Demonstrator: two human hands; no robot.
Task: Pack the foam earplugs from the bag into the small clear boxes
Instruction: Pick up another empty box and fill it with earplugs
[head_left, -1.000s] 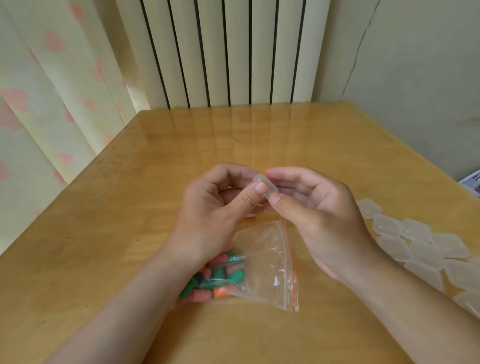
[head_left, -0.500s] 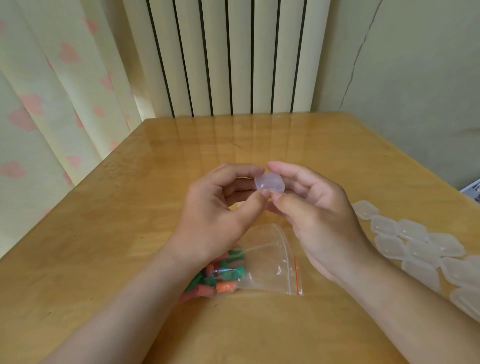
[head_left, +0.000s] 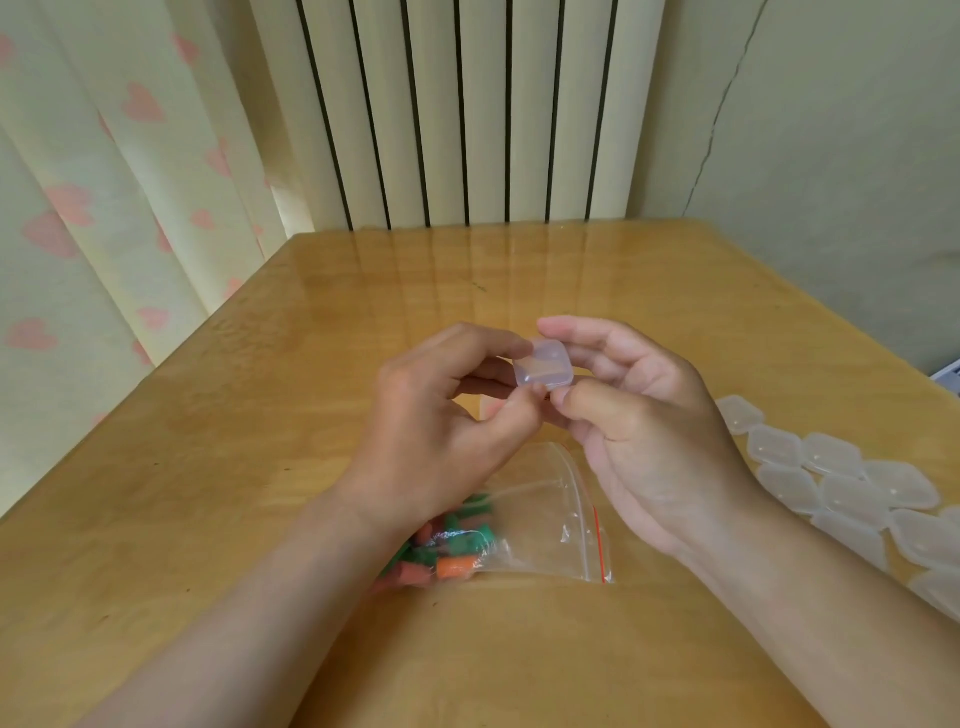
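A small clear box (head_left: 543, 368) is held above the wooden table (head_left: 208, 467) between both hands. My left hand (head_left: 441, 426) pinches its left edge with thumb and forefinger. My right hand (head_left: 644, 415) pinches its right side, thumb below and fingers above. The box looks closed; whether anything is inside I cannot tell. Under my wrists lies a clear zip bag (head_left: 540, 525) with a red seal line, and green and orange foam earplugs (head_left: 452, 551) bunch at its left end, partly hidden by my left forearm.
Several more small clear boxes (head_left: 841, 483) lie in a cluster along the table's right edge. A ribbed radiator (head_left: 467, 114) stands behind the table, a curtain (head_left: 104, 208) hangs at the left, and a wall closes off the right.
The box has turned between my fingertips, so its flat face now shows toward me. My view has tilted up a little. The bag has not moved.
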